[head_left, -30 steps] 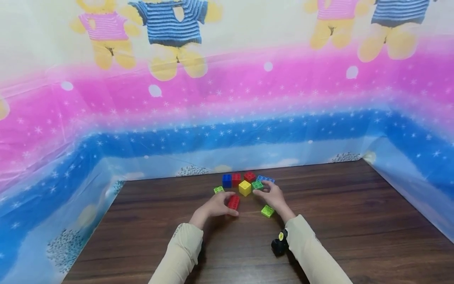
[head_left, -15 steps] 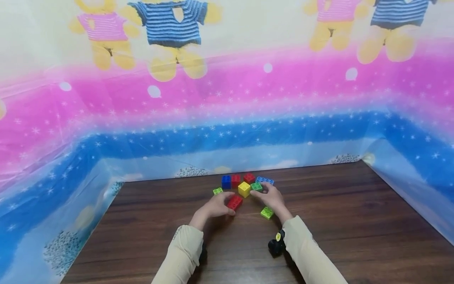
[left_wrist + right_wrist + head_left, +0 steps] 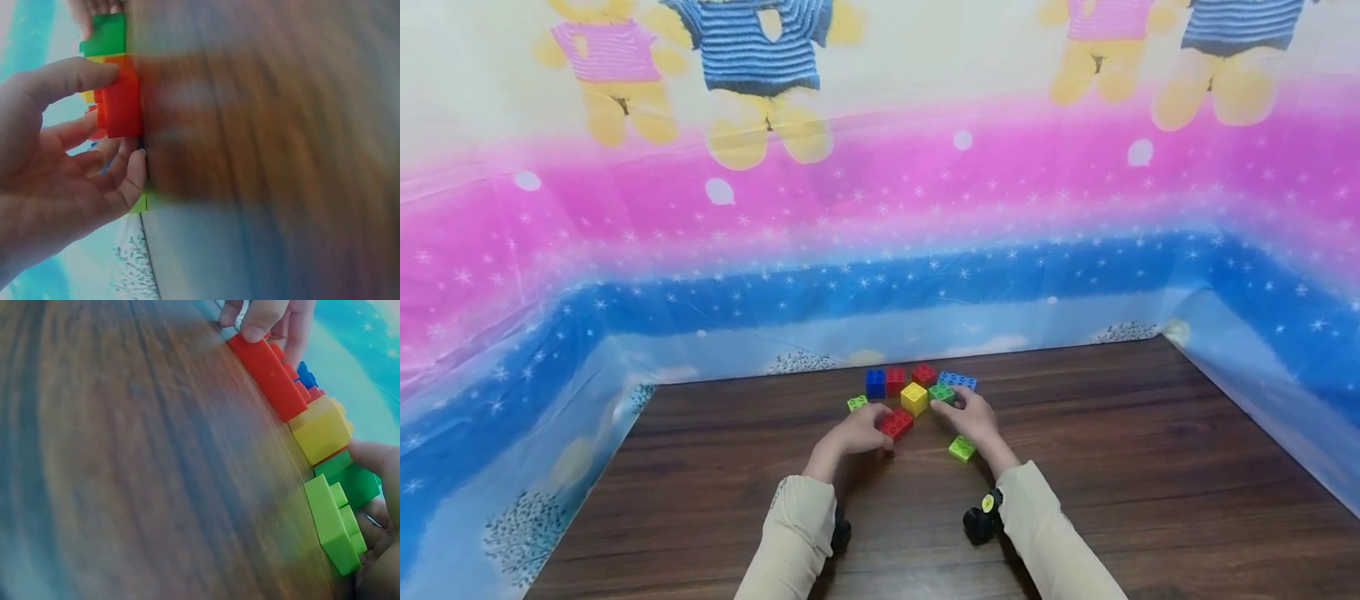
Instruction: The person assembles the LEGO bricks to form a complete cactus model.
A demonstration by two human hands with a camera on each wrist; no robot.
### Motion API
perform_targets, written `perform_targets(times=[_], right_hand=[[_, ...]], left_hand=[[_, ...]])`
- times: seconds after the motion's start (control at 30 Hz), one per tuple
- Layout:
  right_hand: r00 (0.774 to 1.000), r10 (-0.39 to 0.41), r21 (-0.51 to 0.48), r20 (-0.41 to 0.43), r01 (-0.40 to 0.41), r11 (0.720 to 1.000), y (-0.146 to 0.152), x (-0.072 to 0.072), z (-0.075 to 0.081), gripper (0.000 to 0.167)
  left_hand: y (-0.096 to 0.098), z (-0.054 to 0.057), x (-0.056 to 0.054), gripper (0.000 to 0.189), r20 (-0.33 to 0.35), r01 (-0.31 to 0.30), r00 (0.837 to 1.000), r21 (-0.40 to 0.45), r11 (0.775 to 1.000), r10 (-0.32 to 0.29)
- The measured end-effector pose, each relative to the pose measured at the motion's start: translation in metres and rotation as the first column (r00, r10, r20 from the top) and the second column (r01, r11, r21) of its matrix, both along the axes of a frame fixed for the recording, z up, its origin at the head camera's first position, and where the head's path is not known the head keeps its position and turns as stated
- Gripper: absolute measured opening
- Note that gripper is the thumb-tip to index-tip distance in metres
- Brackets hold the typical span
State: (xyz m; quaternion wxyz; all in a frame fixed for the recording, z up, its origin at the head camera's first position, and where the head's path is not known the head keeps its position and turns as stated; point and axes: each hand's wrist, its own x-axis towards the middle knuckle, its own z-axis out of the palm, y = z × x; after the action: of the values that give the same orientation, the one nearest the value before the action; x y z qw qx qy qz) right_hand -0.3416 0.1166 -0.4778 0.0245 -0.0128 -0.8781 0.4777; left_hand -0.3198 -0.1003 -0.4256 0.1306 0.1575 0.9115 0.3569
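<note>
Lying at the left hand (image 3: 854, 431): a long red brick (image 3: 897, 425), studs up on the surface (image 3: 1112, 442), at the front of a group of toy bricks.
Left grip: thumb and fingers curve round the red brick and pinch it, spread only as far as it needs.
Green brick (image 3: 941, 392): behind and right of the red brick, pinched between the bent thumb and fingers of the right hand (image 3: 973, 417).
Yellow block (image 3: 913, 400): near both held bricks, between them.
Lime pieces: a front lime brick (image 3: 962, 449) just beside the right hand, nearer the viewer; a rear lime brick (image 3: 857, 403) partly hidden behind the left hand.
Back row, left to right: dark blue brick (image 3: 876, 384), small red block (image 3: 895, 382), second red block (image 3: 923, 374), light blue brick (image 3: 957, 380).
Sleeves (image 3: 790, 525): cream, pushed back from both wrists.
Surface: dark brown wood grain.
Backdrop (image 3: 865, 208): cream, pink and blue, printed with bears in striped tops.
</note>
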Motion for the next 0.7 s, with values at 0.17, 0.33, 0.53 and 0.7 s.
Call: perform_targets(times=[0.17, 0.33, 0.53, 0.7], right_hand=[[1.000, -0.004, -0.033, -0.003, 0.004, 0.999, 0.000, 0.000, -0.001, 0.065], [1.000, -0.008, -0.065, -0.024, 0.007, 0.998, 0.001, 0.002, -0.003, 0.062], [0.999, -0.006, -0.059, -0.040, 0.004, 0.998, 0.001, 0.004, -0.005, 0.060], [0.999, -0.001, -0.077, -0.045, -0.003, 0.997, 0.002, 0.003, -0.005, 0.060]], left_hand=[[-0.002, -0.004, -0.003, 0.052, 0.062, -0.029, 0.998, 0.059, 0.998, 0.025], [-0.005, -0.012, -0.002, 0.051, 0.096, -0.069, 0.994, 0.150, 0.986, 0.054], [-0.009, -0.018, 0.000, 0.050, 0.095, -0.080, 0.994, 0.219, 0.972, 0.061], [-0.012, -0.020, 0.000, 0.047, 0.076, -0.099, 0.994, 0.256, 0.962, 0.082]])
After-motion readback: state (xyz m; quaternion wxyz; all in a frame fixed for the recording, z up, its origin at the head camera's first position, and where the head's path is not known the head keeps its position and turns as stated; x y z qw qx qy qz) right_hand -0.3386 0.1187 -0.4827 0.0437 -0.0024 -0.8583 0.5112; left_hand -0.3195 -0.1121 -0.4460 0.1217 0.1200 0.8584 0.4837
